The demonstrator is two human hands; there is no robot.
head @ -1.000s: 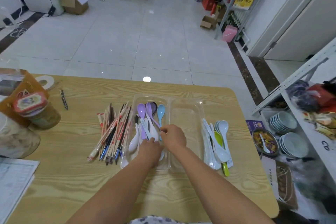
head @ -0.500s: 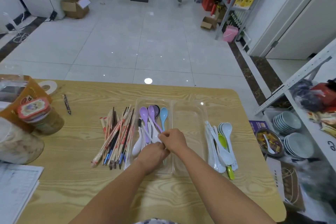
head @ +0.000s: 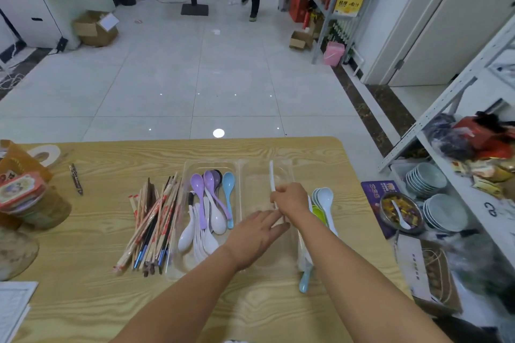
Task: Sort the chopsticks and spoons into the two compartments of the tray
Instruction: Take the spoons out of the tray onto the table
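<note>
Over the tray's [head: 212, 162] right compartment, you held a white chopstick [head: 271, 175].
Your right hand [head: 289, 199] gripped it with curled fingers; your left hand [head: 256, 234] lay beside, fingers straight. Spoons [head: 214, 203] filled the left compartment; chopsticks [head: 156, 220] lay left of the tray.

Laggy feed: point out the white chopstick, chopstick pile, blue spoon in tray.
white chopstick [head: 271, 175], head view, upper shaft
chopstick pile [head: 156, 220], head view, middle
blue spoon in tray [head: 228, 179], head view, bowl
</note>
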